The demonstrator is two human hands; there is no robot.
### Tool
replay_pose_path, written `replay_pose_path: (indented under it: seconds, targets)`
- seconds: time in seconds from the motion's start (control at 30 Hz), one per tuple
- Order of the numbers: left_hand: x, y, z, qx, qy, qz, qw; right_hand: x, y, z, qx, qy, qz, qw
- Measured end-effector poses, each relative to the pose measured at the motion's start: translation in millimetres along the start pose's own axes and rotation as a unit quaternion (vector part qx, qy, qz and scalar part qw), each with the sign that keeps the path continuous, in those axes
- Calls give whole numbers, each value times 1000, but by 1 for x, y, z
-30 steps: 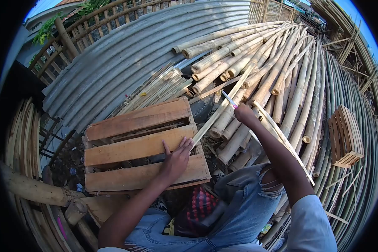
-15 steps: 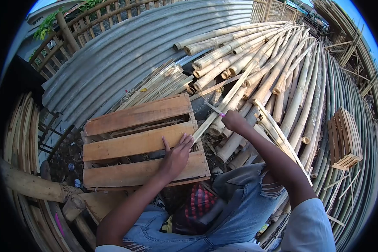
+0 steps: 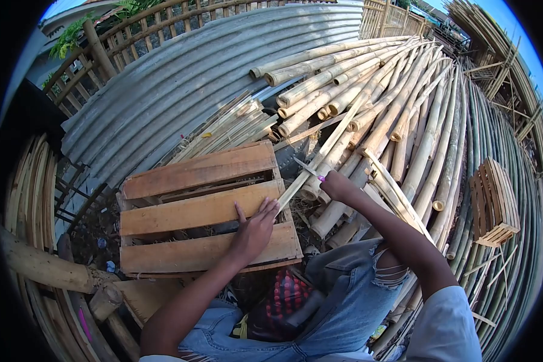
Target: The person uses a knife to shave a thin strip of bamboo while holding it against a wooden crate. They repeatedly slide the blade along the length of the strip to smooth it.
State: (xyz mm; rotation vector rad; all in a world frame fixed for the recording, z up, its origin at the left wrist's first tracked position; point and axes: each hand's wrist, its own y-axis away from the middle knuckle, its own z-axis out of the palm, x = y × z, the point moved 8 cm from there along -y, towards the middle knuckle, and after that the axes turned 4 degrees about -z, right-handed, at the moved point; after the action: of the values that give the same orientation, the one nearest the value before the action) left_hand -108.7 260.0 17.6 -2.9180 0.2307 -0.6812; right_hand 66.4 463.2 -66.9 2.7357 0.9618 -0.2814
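Observation:
My left hand (image 3: 254, 232) rests on the slatted wooden crate (image 3: 205, 208), fingers stretched forward and thumb apart. Its fingertips press the near end of a long split bamboo strip (image 3: 295, 186) against the crate's right edge. That strip slants up and away over the bamboo poles. In my right hand (image 3: 340, 186), closed in a fist, is a knife (image 3: 306, 166) with a pink-purple handle. The knife's blade points up and left, crossing the strip a little beyond the crate. What lies under my left fingers is partly hidden.
Bamboo poles (image 3: 383, 136) are piled ahead and right. Behind the crate lies a bundle of split strips (image 3: 229, 130), near corrugated metal sheeting (image 3: 187, 84). A smaller crate (image 3: 495, 202) sits on poles at right. A thick bamboo pole (image 3: 48, 265) juts in from the left.
My right hand and the knife have moved slightly down, nearer to me along the strip. The view has shifted a little; my left hand stays on the strip's end.

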Motion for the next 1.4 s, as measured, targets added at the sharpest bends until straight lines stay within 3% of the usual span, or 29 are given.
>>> replay_pose_path:
  seconds: [0.03, 0.1, 0.13, 0.23, 0.27, 0.37, 0.4, 0.43, 0.53, 0.63, 0.67, 0.77, 0.83, 1.0, 1.13, 1.27, 1.3, 1.4]
  targets:
    - [0, -1, -1, 3, -12, 7, 1000, -6, 4, -20, -1, -1, 1, 1000]
    - [3, 5, 3, -3, -22, 11, 1000, 15, 12, -53, 16, -75, 152, 985]
    - [1, 3, 2, -1, -16, 7, 1000, 11, 11, -62, 24, -75, 173, 982]
    - [3, 0, 1, -8, -14, 10, 1000, -46, 17, -55, 17, -51, 82, 995]
    - [4, 0, 0, -2, -25, 13, 1000, -54, 16, -45, 54, -29, 48, 997]
    - [8, 0, 0, -7, -43, 32, 999, -2, -23, -43, 35, -22, 41, 998]
    - [5, -2, 1, -6, -26, 17, 999, -33, -15, -63, 6, -39, -8, 999]
    - [5, -4, 3, -2, -5, 2, 1000, -12, -22, -38, 64, -65, 86, 992]
    - [6, -3, 3, -20, -53, 21, 998, -69, 18, -56, 24, -37, 86, 995]
    - [8, -2, 6, -26, -97, 45, 994, -1, 12, -72, 100, -45, 165, 980]
    - [7, -1, 5, -25, -101, 47, 994, 17, 14, -81, 85, -80, 207, 971]
    - [11, -2, 6, -14, -115, 56, 992, 2, 21, -64, 71, -104, 169, 978]
    - [7, -4, 6, -24, -75, 28, 997, -30, 28, -46, 8, -74, 98, 992]
    - [7, -4, 5, -24, -82, 31, 996, 32, 14, -65, 98, -104, 177, 974]
    - [5, -5, 6, -33, -53, 17, 998, -33, 24, -47, 33, -69, 77, 994]
    - [5, -3, 5, -31, -71, 18, 997, 49, -22, -34, 102, -63, 44, 992]
    - [6, -3, 5, -31, -72, 23, 997, 22, -14, -32, 84, -38, -9, 996]
    - [7, -6, 6, -29, -69, 27, 997, -18, 4, -12, -20, -119, 26, 992]
